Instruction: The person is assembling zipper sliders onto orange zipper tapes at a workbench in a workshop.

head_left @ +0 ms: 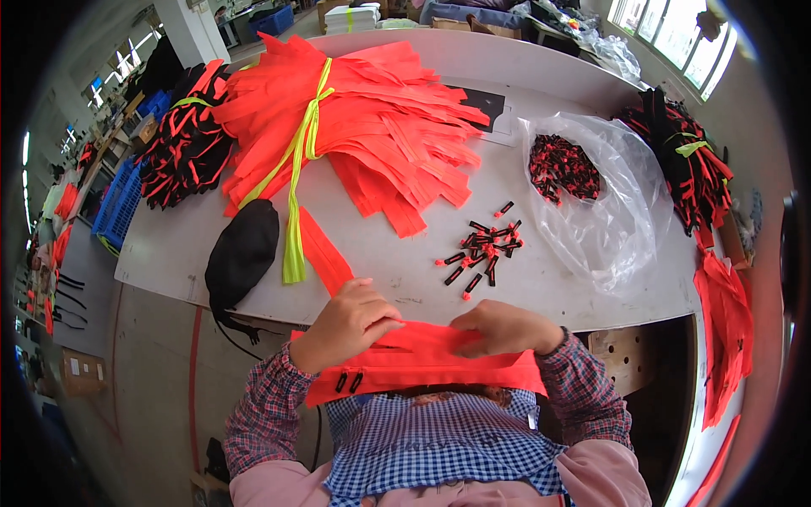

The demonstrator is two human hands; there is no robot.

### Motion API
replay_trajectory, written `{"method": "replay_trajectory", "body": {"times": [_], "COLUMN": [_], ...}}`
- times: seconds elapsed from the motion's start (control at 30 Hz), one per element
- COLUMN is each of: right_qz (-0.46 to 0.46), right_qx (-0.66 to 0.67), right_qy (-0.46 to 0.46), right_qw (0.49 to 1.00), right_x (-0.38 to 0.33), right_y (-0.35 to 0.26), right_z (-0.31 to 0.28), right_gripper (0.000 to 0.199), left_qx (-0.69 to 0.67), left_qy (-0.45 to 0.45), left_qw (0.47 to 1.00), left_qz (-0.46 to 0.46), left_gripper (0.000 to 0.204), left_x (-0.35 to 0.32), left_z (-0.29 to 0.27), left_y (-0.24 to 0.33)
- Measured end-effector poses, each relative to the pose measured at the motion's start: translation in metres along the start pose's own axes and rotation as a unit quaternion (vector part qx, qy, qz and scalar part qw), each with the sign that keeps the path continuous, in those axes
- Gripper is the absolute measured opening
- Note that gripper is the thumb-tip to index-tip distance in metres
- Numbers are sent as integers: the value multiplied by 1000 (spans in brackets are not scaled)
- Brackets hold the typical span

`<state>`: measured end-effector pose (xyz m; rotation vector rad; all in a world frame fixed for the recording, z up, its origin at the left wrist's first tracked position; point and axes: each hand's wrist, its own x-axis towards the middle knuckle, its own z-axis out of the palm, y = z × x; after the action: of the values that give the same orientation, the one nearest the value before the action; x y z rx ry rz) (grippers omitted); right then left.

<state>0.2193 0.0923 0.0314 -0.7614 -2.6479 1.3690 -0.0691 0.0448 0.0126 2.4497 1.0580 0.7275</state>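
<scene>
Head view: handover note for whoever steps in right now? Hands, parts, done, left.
Left hand: pinching the orange strips held at the table edge.
Right hand: gripping the same strips from the other side.
Two black sliders already sit on the strips near the left end.
Loose black-and-red sliders lie on the table; more in the clear bag.
Big tied bundle of orange strips behind looks untouched, likely still to do.

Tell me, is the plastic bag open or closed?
Open. The bag lies on the table with its mouth spread wide, showing the small red and black clips inside.
</scene>
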Motion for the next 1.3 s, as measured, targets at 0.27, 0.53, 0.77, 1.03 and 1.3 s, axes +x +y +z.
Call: {"method": "replay_trajectory", "body": {"times": [0.27, 0.53, 0.77, 1.03, 1.3], "right_qz": [199, 32, 3, -65, 28], "right_qx": [50, 124, 143, 106, 451], "right_qy": [234, 406, 367, 380, 338], "right_qw": [950, 905, 919, 917, 826], "right_x": [-44, -10, 1, 3, 13], "right_y": [-3, -1, 0, 2, 20], "right_z": [-7, 27, 45, 54, 96], "right_gripper": [16, 17, 20, 13, 25], "left_qx": [-27, -318, -356, -177, 21], "left_qy": [94, 78, 155, 191, 211], "left_qw": [984, 927, 903, 960, 977], "left_qz": [-148, -182, -184, -99, 10], "left_gripper": [25, 28, 36, 20, 26], "left_x": [-18, 10, 26, 29, 19], "left_z": [74, 93, 74, 65, 80], "left_y": [1, 33, 51, 45, 50]}}
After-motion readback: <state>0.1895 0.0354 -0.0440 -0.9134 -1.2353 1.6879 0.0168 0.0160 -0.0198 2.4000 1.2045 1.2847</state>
